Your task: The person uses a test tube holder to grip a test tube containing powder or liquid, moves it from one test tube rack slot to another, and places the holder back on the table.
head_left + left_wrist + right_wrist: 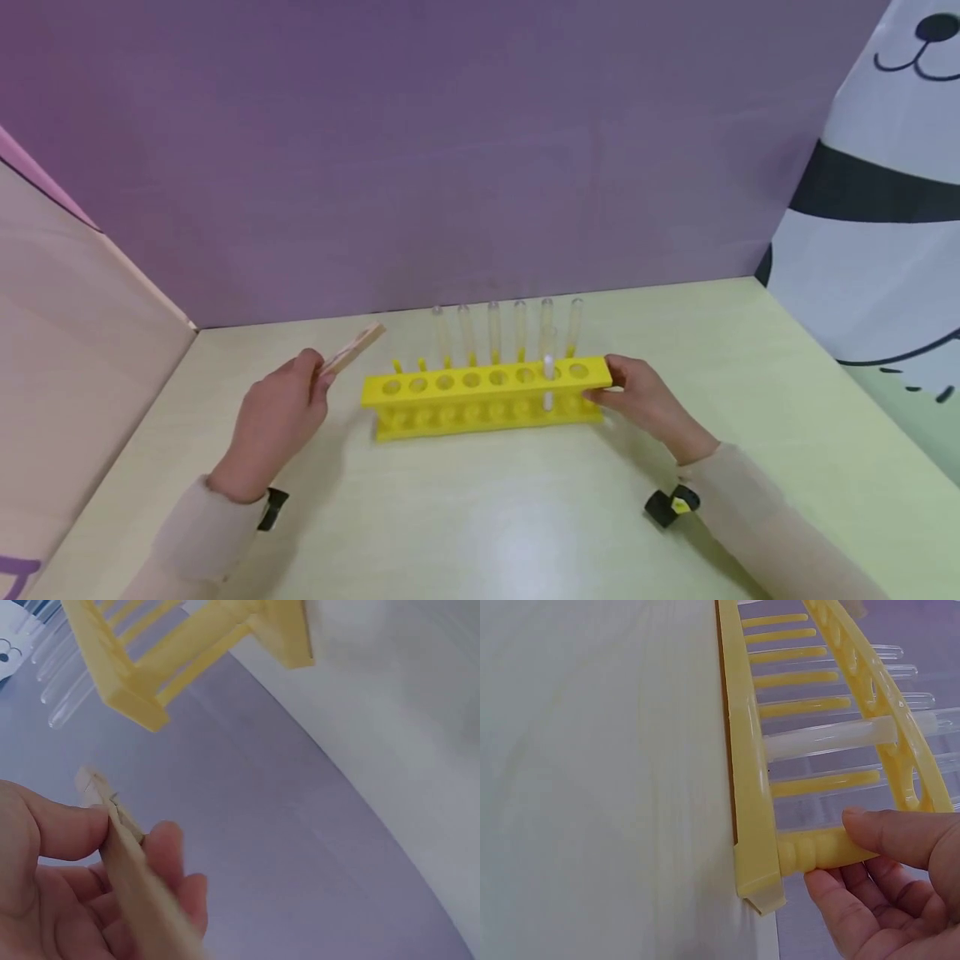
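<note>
My left hand [277,417] pinches a wooden test tube clamp [352,348] between thumb and fingers, left of the rack and apart from it. In the left wrist view the clamp [131,862] runs between thumb and fingertips, with part of it hidden by the hand. The yellow test tube rack [487,396] stands upright on the table. At its right end my right hand [648,400] grips the end post, as the right wrist view shows. One test tube with white contents [548,367] stands in a hole near that end.
Several clear test tubes [493,329] sit bottom-up on the pegs along the rack's back. Two bare yellow pegs [398,366] show at the left. Behind the pale table [480,508] rises a purple panel [450,167], with a white panel [75,358] at the left.
</note>
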`<state>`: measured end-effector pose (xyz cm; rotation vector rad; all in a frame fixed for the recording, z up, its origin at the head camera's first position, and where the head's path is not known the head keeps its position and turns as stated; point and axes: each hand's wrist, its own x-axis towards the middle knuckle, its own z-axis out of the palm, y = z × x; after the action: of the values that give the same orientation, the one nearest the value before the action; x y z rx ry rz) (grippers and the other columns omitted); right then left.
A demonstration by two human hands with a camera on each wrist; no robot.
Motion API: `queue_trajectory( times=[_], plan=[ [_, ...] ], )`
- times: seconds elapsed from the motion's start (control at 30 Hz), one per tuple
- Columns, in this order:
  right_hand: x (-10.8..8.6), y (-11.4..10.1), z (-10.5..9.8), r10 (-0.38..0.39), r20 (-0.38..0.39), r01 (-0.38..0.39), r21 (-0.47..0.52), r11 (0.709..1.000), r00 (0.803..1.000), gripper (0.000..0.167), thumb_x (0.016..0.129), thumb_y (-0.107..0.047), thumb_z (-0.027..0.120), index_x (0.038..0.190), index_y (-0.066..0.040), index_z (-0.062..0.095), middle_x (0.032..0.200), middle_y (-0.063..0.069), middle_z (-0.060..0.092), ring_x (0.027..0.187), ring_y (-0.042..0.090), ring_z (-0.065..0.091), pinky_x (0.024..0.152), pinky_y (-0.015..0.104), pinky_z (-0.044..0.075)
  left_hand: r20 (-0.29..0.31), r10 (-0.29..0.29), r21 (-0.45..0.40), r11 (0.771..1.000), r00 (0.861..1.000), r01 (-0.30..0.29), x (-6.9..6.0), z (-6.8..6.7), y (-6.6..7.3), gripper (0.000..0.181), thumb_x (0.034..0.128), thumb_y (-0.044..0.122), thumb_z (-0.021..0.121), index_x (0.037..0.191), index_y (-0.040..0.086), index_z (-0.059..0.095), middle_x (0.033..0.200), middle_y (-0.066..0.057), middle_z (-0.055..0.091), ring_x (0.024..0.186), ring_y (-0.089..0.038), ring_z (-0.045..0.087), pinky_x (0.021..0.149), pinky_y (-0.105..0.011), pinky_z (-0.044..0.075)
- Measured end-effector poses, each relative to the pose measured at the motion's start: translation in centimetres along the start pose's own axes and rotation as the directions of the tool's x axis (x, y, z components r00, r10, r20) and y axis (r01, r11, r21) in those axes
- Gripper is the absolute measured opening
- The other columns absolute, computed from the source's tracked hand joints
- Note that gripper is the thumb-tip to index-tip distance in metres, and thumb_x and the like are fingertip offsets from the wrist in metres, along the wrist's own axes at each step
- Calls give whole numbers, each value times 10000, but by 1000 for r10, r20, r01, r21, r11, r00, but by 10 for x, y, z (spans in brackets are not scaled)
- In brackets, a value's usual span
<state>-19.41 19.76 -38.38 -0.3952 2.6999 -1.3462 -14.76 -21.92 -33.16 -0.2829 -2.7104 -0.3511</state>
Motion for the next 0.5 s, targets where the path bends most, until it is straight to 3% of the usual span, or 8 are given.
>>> queue_trajectory(
  times=[0.33,0.5],
  plan=[
    [0,0,0,-25,2,25,8,1000,1000,323,872,-63,655,1155,57,560,1160,198,604,1063,325,571,912,445,469,-21,22,4,1000,1000,-22,7,-6,17,141,895,100,601,959,-8,537,728,-97,525,493,-187,379,427,-301,333],
    [0,-1,0,-22,1,22,13,1000,1000,325,872,-62,654,1161,55,563,1160,193,607,1061,319,572,905,439,472,-79,89,17,996,993,-88,11,-6,27,159,890,85,610,962,-25,521,739,-111,515,474,-173,351,417,-291,334]
  ],
)
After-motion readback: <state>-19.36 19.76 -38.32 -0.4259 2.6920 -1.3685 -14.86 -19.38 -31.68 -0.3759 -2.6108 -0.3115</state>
